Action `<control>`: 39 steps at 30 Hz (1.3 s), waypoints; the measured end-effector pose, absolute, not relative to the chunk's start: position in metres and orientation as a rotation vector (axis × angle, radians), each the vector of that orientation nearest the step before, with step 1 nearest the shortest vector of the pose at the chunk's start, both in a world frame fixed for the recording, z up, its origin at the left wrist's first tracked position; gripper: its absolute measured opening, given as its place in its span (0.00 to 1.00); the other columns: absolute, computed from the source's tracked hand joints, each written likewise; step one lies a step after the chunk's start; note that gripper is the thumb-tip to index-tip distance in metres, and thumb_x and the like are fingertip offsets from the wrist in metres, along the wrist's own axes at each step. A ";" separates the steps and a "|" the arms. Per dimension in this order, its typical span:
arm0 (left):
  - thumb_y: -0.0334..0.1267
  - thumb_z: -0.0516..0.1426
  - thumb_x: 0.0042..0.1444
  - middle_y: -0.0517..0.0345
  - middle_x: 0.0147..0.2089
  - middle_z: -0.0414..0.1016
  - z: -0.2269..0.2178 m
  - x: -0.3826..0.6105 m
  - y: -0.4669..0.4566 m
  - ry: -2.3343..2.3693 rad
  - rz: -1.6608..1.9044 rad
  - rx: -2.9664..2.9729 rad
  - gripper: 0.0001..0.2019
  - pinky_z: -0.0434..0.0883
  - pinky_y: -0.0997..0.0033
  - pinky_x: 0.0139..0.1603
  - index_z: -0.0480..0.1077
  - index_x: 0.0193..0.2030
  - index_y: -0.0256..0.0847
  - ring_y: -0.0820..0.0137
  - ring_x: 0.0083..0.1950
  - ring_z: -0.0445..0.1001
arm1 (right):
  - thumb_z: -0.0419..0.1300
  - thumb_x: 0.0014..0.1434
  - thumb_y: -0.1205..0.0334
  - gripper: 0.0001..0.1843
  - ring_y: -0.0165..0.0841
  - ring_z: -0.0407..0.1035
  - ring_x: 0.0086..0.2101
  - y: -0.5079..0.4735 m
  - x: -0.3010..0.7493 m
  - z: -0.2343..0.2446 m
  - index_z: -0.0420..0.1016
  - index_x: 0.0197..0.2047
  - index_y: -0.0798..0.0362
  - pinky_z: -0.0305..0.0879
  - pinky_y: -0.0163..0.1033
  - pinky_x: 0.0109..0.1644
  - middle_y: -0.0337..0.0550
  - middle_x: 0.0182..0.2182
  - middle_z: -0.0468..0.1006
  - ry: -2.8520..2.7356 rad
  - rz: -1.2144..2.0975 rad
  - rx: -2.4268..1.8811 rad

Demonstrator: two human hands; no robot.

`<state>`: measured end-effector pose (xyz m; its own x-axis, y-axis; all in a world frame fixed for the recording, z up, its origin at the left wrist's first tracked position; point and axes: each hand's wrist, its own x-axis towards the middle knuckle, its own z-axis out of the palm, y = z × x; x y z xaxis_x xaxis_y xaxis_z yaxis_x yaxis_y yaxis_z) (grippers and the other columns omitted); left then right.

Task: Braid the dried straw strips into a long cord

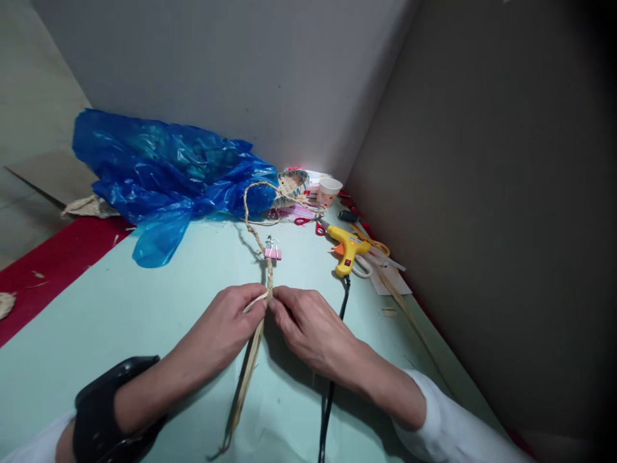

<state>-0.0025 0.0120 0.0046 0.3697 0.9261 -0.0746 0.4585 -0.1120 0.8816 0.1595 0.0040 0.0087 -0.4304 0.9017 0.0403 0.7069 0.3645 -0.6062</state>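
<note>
A braided straw cord (251, 226) runs from the back of the table toward me, with a pink binder clip (273, 253) clamped on it. At the braid's near end, my left hand (236, 314) pinches a pale strand that crosses between thumb and fingers. My right hand (308, 325) meets it there, thumb and forefinger closed on the same end of the braid. Loose, unbraided straw strands (248, 370) hang down from under the fingers toward the table's front. The fingertips partly hide the crossing point.
A yellow glue gun (348, 247) lies to the right, its black cable (330, 392) running to the front beside my right hand. Behind are red-handled scissors (320, 227), a paper cup (330, 190), a woven straw piece (293, 184) and a blue plastic bag (178, 170). A grey partition (463, 193) bounds the right.
</note>
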 end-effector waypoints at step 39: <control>0.36 0.41 0.63 0.47 0.34 0.77 0.004 0.019 -0.029 1.472 0.196 2.205 0.16 0.61 0.63 0.33 0.69 0.40 0.38 0.59 0.32 0.75 | 0.52 0.63 0.55 0.19 0.27 0.62 0.26 0.011 0.159 -0.009 0.77 0.32 0.59 0.57 0.31 0.31 0.41 0.27 0.74 -1.588 1.562 -1.133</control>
<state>0.0193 -0.0288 0.0037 0.4118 0.9002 -0.1417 0.8316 -0.3077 0.4624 0.1591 0.0106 -0.0091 -0.4306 0.8932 -0.1296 0.1440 -0.0738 -0.9868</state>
